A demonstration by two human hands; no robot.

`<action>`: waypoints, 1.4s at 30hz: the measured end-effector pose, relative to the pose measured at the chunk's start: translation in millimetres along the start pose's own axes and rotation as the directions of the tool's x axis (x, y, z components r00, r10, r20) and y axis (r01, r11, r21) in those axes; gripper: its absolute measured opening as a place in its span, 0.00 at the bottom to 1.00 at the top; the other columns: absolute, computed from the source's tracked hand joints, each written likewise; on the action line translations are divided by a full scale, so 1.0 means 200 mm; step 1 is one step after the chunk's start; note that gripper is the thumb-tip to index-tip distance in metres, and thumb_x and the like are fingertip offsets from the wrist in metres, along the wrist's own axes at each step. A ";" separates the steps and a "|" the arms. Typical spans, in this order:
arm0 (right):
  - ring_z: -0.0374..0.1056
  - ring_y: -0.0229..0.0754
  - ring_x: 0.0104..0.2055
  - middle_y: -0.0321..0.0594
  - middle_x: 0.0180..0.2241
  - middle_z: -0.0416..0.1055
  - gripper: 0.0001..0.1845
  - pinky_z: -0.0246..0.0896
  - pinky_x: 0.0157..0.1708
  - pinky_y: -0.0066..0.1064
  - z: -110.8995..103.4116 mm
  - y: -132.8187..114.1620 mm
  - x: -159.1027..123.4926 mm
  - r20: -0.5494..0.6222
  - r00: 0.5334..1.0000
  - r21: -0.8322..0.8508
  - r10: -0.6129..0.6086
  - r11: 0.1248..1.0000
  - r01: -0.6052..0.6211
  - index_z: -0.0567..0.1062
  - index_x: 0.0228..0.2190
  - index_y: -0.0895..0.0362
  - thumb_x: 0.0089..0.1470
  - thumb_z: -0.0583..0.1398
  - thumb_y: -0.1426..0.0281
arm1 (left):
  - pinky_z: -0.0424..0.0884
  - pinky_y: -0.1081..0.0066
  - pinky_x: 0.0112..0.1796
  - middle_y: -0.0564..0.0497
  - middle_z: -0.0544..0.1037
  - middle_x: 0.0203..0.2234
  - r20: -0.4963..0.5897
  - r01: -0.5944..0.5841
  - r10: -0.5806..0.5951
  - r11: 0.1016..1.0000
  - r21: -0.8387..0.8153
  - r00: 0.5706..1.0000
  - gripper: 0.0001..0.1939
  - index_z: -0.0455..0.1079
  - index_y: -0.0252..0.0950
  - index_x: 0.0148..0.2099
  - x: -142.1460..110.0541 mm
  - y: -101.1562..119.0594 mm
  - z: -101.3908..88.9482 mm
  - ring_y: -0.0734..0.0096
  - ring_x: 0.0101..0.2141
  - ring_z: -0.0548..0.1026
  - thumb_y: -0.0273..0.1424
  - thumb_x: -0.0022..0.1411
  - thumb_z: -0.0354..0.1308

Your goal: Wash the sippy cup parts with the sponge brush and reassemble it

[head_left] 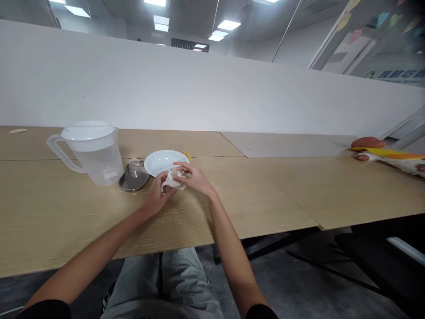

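Above the wooden table, both hands are at what looks like a baby bottle (171,180), with a white collar, side handles and a pale teat on top; its lower body is mostly hidden. My left hand (158,191) is closed around its left side, by a handle. From the right, my right hand (194,178) has thumb and fingers closed at the collar and teat. Just behind the hands lies a white plate (159,160) with a thin straight item across it. To the left, a clear dome-shaped cap (134,167) stands on a round metal dish (133,182).
A large translucent lidded pitcher (96,155) stands left of the dish. Something small and yellow (187,156) lies behind the plate. Colourful bags (392,155) sit at the table's far right end. A white partition (212,93) rises behind the table (259,190).
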State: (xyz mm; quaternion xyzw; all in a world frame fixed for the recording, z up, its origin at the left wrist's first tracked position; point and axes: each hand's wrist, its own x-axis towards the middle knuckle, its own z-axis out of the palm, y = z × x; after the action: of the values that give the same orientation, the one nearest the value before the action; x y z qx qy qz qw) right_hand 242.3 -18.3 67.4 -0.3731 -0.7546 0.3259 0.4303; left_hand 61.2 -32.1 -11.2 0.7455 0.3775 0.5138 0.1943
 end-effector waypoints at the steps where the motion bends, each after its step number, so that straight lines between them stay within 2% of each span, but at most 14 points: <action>1: 0.70 0.39 0.40 0.41 0.42 0.76 0.27 0.66 0.43 0.34 0.02 -0.01 -0.02 -0.057 0.998 -0.036 0.020 0.999 -0.022 0.71 0.50 0.54 0.47 0.66 0.64 | 0.69 0.63 0.48 0.42 0.67 0.53 -0.005 0.001 -0.001 1.000 -0.007 1.000 0.32 0.53 0.39 0.61 0.00 0.00 0.00 0.61 0.52 0.69 0.42 0.59 0.59; 3: 0.71 0.41 0.41 0.43 0.42 0.76 0.25 0.66 0.45 0.36 0.06 -0.02 -0.08 -0.196 0.980 -0.127 0.013 0.991 -0.039 0.71 0.50 0.54 0.50 0.64 0.61 | 0.70 0.64 0.46 0.42 0.68 0.52 -0.004 0.002 -0.002 1.000 -0.010 1.000 0.30 0.55 0.39 0.59 0.00 0.00 0.00 0.61 0.52 0.69 0.42 0.60 0.59; 6: 0.71 0.43 0.43 0.44 0.42 0.76 0.19 0.64 0.48 0.39 0.12 -0.03 -0.17 -0.350 0.932 -0.275 -0.094 0.962 -0.006 0.71 0.48 0.54 0.55 0.60 0.63 | 0.69 0.62 0.47 0.42 0.68 0.52 0.004 0.002 -0.002 1.000 -0.008 1.000 0.28 0.57 0.38 0.58 0.00 0.02 0.00 0.60 0.52 0.69 0.42 0.60 0.59; 10: 0.69 0.46 0.40 0.42 0.35 0.77 0.14 0.65 0.45 0.40 0.15 -0.03 -0.23 -0.402 0.900 -0.388 -0.171 0.922 0.002 0.73 0.45 0.54 0.57 0.57 0.66 | 0.69 0.61 0.48 0.41 0.68 0.54 -0.002 0.010 -0.010 1.000 -0.014 1.000 0.30 0.56 0.37 0.59 0.00 0.03 -0.01 0.59 0.52 0.69 0.43 0.59 0.59; 13: 0.69 0.46 0.43 0.45 0.39 0.75 0.15 0.64 0.48 0.41 0.15 -0.02 -0.21 -0.436 0.881 -0.361 -0.185 0.932 0.017 0.73 0.45 0.55 0.57 0.55 0.65 | 0.70 0.62 0.47 0.40 0.67 0.56 0.020 0.023 -0.023 1.000 -0.020 1.000 0.30 0.54 0.37 0.60 0.00 0.04 -0.01 0.60 0.53 0.68 0.43 0.61 0.58; 16: 0.68 0.46 0.48 0.45 0.47 0.73 0.17 0.64 0.50 0.39 0.14 -0.02 -0.17 -0.376 0.916 -0.258 -0.140 0.965 0.041 0.71 0.48 0.54 0.57 0.56 0.64 | 0.70 0.63 0.45 0.40 0.68 0.55 0.025 0.047 -0.047 0.999 0.011 0.999 0.30 0.55 0.36 0.60 0.00 0.06 -0.01 0.60 0.52 0.69 0.44 0.61 0.57; 18: 0.69 0.45 0.48 0.44 0.47 0.73 0.17 0.64 0.50 0.38 0.14 -0.02 -0.15 -0.300 0.948 -0.200 -0.101 0.979 0.041 0.71 0.48 0.54 0.57 0.55 0.64 | 0.71 0.63 0.45 0.40 0.68 0.54 0.033 0.058 -0.059 0.998 0.030 0.998 0.30 0.56 0.36 0.60 0.00 0.06 -0.02 0.59 0.51 0.69 0.45 0.61 0.56; 20: 0.69 0.45 0.48 0.44 0.46 0.74 0.16 0.63 0.50 0.38 0.14 -0.02 -0.16 -0.276 0.958 -0.192 -0.082 0.981 0.028 0.72 0.46 0.55 0.58 0.55 0.63 | 0.70 0.62 0.46 0.40 0.68 0.55 0.042 0.054 -0.056 0.997 0.051 0.998 0.31 0.55 0.37 0.61 0.00 0.06 -0.02 0.59 0.52 0.69 0.45 0.61 0.55; 24: 0.69 0.46 0.48 0.46 0.45 0.73 0.17 0.62 0.50 0.39 0.14 -0.01 -0.17 -0.289 0.953 -0.234 -0.089 0.972 0.020 0.72 0.46 0.57 0.58 0.55 0.63 | 0.68 0.62 0.48 0.39 0.66 0.56 0.028 0.033 -0.035 0.997 0.064 0.999 0.33 0.52 0.37 0.63 -0.01 0.04 -0.01 0.59 0.54 0.67 0.44 0.62 0.55; 28: 0.68 0.47 0.48 0.47 0.44 0.73 0.15 0.62 0.50 0.40 0.14 -0.01 -0.16 -0.293 0.951 -0.270 -0.102 0.963 0.020 0.71 0.43 0.58 0.56 0.56 0.64 | 0.69 0.64 0.46 0.41 0.67 0.54 0.035 0.012 -0.013 0.999 0.034 0.999 0.30 0.55 0.37 0.61 0.00 0.06 -0.01 0.61 0.52 0.68 0.44 0.62 0.55; 31: 0.66 0.48 0.53 0.48 0.48 0.71 0.14 0.60 0.54 0.42 0.16 -0.01 -0.17 -0.314 0.944 -0.284 -0.106 0.959 0.013 0.70 0.43 0.57 0.55 0.58 0.64 | 0.70 0.64 0.45 0.42 0.67 0.53 0.042 0.057 -0.059 0.997 0.042 0.997 0.28 0.58 0.38 0.60 0.00 0.08 -0.01 0.61 0.51 0.68 0.44 0.62 0.55; 34: 0.63 0.47 0.57 0.47 0.49 0.71 0.15 0.58 0.56 0.42 0.19 -0.01 -0.19 -0.295 0.948 -0.295 -0.121 0.955 0.031 0.69 0.45 0.55 0.56 0.57 0.66 | 0.71 0.65 0.43 0.41 0.65 0.54 0.011 0.108 -0.108 0.994 -0.011 0.994 0.31 0.55 0.40 0.62 0.00 0.08 0.00 0.61 0.51 0.68 0.44 0.61 0.56; 37: 0.66 0.48 0.53 0.47 0.45 0.73 0.14 0.60 0.54 0.43 0.21 -0.03 -0.21 -0.294 0.943 -0.370 -0.158 0.928 0.040 0.69 0.45 0.56 0.56 0.56 0.67 | 0.70 0.65 0.42 0.41 0.64 0.54 -0.027 0.109 -0.112 0.990 -0.087 0.993 0.31 0.54 0.39 0.60 -0.01 0.05 0.01 0.62 0.50 0.69 0.44 0.60 0.58; 42: 0.67 0.49 0.49 0.46 0.43 0.73 0.08 0.60 0.53 0.45 0.21 -0.07 -0.24 -0.318 0.923 -0.459 -0.218 0.887 0.051 0.71 0.38 0.54 0.56 0.55 0.68 | 0.69 0.65 0.42 0.43 0.68 0.49 -0.037 0.065 -0.068 0.995 -0.079 0.997 0.24 0.58 0.38 0.53 -0.01 0.06 0.00 0.62 0.48 0.70 0.43 0.60 0.58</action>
State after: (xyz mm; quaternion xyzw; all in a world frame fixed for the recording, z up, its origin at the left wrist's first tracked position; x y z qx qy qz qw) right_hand 218.2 -72.9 41.9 -0.4601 -0.7412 0.0406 0.4872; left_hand 64.3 -41.6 -4.9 0.7142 0.3853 0.5360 0.2326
